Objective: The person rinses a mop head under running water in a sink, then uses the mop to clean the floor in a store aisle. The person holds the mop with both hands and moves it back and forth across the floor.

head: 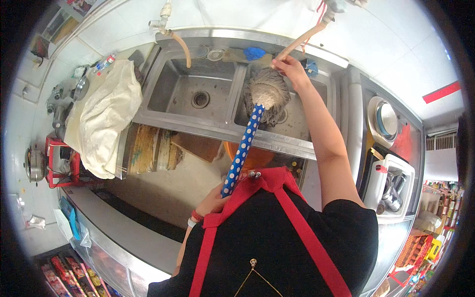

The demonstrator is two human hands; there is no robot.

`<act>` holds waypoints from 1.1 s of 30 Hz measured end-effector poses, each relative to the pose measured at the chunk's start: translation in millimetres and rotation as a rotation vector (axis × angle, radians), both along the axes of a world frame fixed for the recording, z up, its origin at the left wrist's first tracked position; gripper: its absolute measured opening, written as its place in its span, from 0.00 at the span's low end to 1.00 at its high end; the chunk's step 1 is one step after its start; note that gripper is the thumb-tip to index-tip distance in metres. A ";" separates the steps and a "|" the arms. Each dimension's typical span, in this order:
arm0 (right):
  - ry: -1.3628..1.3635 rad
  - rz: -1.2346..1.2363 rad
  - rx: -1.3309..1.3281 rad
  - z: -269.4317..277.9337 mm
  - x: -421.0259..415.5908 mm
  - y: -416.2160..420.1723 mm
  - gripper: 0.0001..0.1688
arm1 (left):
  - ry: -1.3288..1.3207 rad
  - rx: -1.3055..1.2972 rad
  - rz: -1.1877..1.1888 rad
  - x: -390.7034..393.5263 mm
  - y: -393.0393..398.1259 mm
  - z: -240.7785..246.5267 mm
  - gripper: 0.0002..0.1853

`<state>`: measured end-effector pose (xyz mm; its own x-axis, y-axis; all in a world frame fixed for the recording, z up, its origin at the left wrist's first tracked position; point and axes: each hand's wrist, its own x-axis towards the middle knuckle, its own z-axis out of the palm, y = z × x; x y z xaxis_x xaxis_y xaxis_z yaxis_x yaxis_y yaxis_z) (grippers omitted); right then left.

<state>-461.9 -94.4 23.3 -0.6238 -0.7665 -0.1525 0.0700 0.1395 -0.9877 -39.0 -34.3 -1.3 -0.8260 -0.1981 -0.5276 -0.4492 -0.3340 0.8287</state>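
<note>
My left hand (212,202) is closed around the blue handle with white dots (243,148) of a string mop, low and close to my body. The grey mop head (268,91) is over the right basin (297,122) of a steel double sink. With my right hand (293,72) I grip the end of a tan rubber hose (302,39) that comes down from a tap on the wall. The hose end points at the mop strings. Whether water runs from it cannot be made out.
The left basin (182,100) has a drain and a second tap hose (182,46) above it. A cream cloth (107,115) covers the counter at left. An orange tub (252,157) is under the sink. At right, a white bin (395,170) holds metal utensils beside stacked bowls (386,118).
</note>
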 end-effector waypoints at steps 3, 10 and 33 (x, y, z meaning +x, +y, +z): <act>0.013 0.017 0.005 -7.4 -7.0 0.3 0.19 | 0.064 0.006 0.013 4.0 0.1 -14.1 0.27; 0.037 0.036 0.013 -11.8 -8.0 1.6 0.17 | 0.108 0.055 0.085 -2.4 3.4 -2.4 0.27; 0.083 0.008 0.063 -5.1 -12.6 26.3 0.18 | 0.063 0.121 0.188 -1.2 4.3 -5.9 0.20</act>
<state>-474.5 -68.1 18.2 -0.6303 -0.7620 -0.1486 -0.0131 0.2018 -0.9793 -40.3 -30.0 -7.3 -0.8128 -0.2901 -0.5052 -0.3181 -0.5054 0.8021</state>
